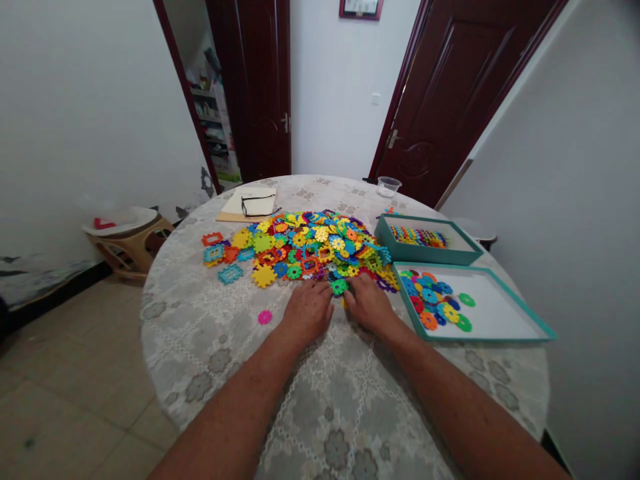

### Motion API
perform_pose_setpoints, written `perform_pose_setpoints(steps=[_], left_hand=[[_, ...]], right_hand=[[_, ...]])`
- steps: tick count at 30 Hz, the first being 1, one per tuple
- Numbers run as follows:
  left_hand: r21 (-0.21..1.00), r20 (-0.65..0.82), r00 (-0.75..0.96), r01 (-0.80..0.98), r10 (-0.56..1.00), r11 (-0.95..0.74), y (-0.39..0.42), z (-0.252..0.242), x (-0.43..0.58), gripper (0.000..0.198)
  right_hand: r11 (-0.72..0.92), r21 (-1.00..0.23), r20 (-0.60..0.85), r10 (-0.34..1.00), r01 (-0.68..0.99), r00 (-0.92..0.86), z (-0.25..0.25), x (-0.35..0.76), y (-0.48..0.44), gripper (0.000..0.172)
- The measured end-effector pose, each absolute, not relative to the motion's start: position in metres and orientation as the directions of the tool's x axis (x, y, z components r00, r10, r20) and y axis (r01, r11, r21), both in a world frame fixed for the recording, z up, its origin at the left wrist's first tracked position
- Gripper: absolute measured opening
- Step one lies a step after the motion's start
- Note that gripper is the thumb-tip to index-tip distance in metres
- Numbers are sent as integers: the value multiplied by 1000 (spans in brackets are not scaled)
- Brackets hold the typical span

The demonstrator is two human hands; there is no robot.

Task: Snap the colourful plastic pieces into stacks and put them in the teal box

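Note:
A wide pile of colourful plastic snowflake discs (320,233) and toothed frames lies on the round table. My left hand (307,310) rests at the pile's near edge, fingers loosely bent and touching the pieces, with no held piece showing. Just right of it is my right hand (370,303), thumb and fingers apart, its fingertips among the pieces at the same edge. Between both hands sits a green disc (339,287); whether the right fingertips touch it is unclear. Part of a small yellow piece shows by the right thumb. A pink disc (265,317) lies alone to the left.
At right, a shallow teal-rimmed box lid (505,300) contains loose discs. Behind it stands a teal box (435,253) with rows of joined discs. Glasses (257,205) rest on papers (235,205) at the back left. A clear plastic tub (389,186) stands at the far edge.

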State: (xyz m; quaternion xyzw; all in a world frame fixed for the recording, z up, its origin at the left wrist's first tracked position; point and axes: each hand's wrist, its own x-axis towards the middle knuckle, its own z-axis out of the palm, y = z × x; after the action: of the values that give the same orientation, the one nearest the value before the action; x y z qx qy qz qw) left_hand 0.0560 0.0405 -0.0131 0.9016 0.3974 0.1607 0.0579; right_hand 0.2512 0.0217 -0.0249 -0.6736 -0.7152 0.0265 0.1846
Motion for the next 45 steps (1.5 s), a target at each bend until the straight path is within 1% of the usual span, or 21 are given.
perform_pose_setpoints(steps=[3,6,10,12,14,18,21,25,28,32,34,36,41,45], left_hand=[[245,254,637,685,728,-686,41,-14,55,31],[254,266,634,680,726,-688,43,-16,53,30],[262,270,633,676,725,-688,44,-17,52,28],[273,269,633,673,726,-688,45,-16,52,27],[287,263,637,665,724,-689,44,-15,52,24],[334,263,642,640,721,-692,43,-13,53,18],[358,258,628,644,734,-676,41,-11,55,16],[394,235,629,635,741,-664,39,-11,59,14],[425,261,632,603,729,-675,38,-13,60,15],[466,343,536,616,771,-635,39,-19,58,18],[466,353,516,627,781,-625,41,-22,56,22],[457,348,522,631,779,-627,42,-26,55,26],[433,317,521,664,792,-610,42,-29,58,40],[370,243,513,736,823,-567,41,-20,66,39]], right_hand=[[178,-359,254,963,916,-88,-27,251,22,24],[261,-418,276,949,870,-152,-30,251,23,28],[244,-442,280,952,863,-125,-30,248,24,43],[223,-433,259,959,873,-116,-27,247,24,45],[209,-432,233,966,877,-115,-24,246,23,40],[198,-455,195,973,868,-120,-20,246,21,21],[203,-460,191,973,864,-127,-20,246,19,10],[231,-492,213,967,839,-142,-19,245,16,7],[275,-528,235,957,804,-173,-19,248,14,11],[233,-587,262,961,775,-91,-20,259,11,19],[201,-611,260,964,766,-46,-21,264,9,25],[176,-624,259,966,761,-11,-21,268,8,29],[157,-694,270,962,702,51,-24,273,10,28],[105,-790,270,944,605,189,-27,279,14,28]])
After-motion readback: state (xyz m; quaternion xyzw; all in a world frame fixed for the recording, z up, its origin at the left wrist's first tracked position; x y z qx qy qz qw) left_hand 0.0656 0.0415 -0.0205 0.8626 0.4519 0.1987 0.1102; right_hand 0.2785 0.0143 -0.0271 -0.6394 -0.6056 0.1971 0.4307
